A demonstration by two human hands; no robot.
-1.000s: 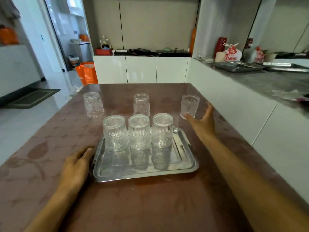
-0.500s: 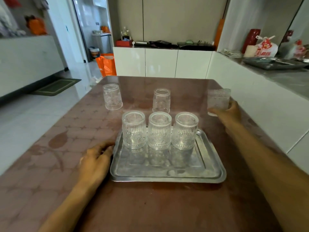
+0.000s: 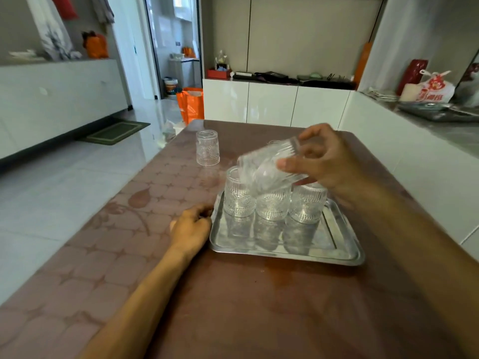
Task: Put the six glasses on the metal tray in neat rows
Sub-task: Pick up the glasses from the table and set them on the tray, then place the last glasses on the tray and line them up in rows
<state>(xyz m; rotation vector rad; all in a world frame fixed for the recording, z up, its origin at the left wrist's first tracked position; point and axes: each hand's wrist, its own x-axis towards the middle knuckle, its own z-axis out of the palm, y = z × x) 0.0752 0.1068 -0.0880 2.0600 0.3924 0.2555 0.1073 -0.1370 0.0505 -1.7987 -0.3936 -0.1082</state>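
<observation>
A metal tray (image 3: 324, 251) lies on the brown table, with three ribbed clear glasses in a row along its far side: left (image 3: 237, 200), middle (image 3: 272, 206), right (image 3: 307, 206). My right hand (image 3: 326, 161) grips a fourth glass (image 3: 269, 167), tilted on its side in the air above that row. My left hand (image 3: 190, 225) rests curled against the tray's left edge. Another glass (image 3: 207, 147) stands upside down on the table beyond the tray. A further glass is mostly hidden behind the held one.
The table's left edge (image 3: 108, 203) drops to a tiled floor. A white counter (image 3: 388, 141) runs along the table's right side. White cabinets stand past the far end, with an orange bag (image 3: 191, 104) on the floor beside them.
My right hand closed on the far right glass, lifted it off the table and carried it left, tilted, above the row on the tray. My left hand stays at the tray's edge.
</observation>
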